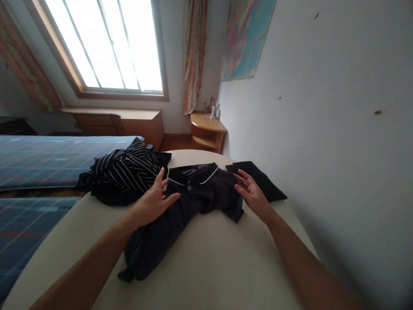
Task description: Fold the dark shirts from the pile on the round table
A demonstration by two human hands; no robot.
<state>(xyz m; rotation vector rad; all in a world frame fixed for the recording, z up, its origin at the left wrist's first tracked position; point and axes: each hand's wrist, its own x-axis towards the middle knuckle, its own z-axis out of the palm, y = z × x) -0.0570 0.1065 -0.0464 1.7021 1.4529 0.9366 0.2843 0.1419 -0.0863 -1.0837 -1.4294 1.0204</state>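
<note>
Bright daylight comes from a large window (109, 43) at the far end of a bedroom, with a coloured map (247, 34) on the right wall and a small wooden corner shelf (206, 129) under it. Close to the camera is a pale cream surface (209, 267), and a bed with a blue checked cover (48, 159) stands at the left.

On the surface lies a dark polo shirt (206, 189) with white edging, front up, collar pointing away from the person. Its lower part is crumpled and runs down toward the left arm. Lying this way, the shirt has one shoulder in front of each hand.

The left hand (154, 202) rests flat on the left side of the shirt, just beside the collar. Its grip is open, fingers spread, and it holds nothing. The right hand (253, 193) is at the right sleeve, also with an open grip and the fingers apart; they touch the cloth or are very near it.

A pile of striped clothing (124, 170) lies just behind the left hand, and a folded black cloth (261, 178) just behind the right hand.
</note>
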